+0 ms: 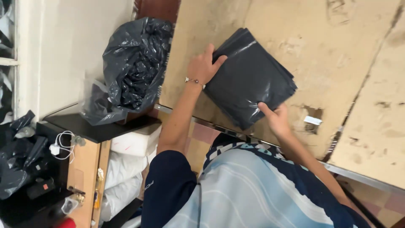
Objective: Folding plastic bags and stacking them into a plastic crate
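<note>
A flat stack of folded dark grey plastic bags [249, 80] lies on a worn brown cardboard-covered table [337, 50]. My left hand [203, 65] grips the stack's upper left corner, thumb over the top; a thin bracelet is on that wrist. My right hand [276, 118] holds the stack's lower right edge, with the index finger pressed on the plastic. My arms come from a blue and white striped shirt at the bottom of the view.
A full crumpled black plastic bag [135, 63] sits on a dark shelf [97, 126] to the left. White bundles [126, 169] are stacked under it. A white charger and cable [61, 147] lie on a wooden cabinet. The table's metal edge [358, 177] runs diagonally.
</note>
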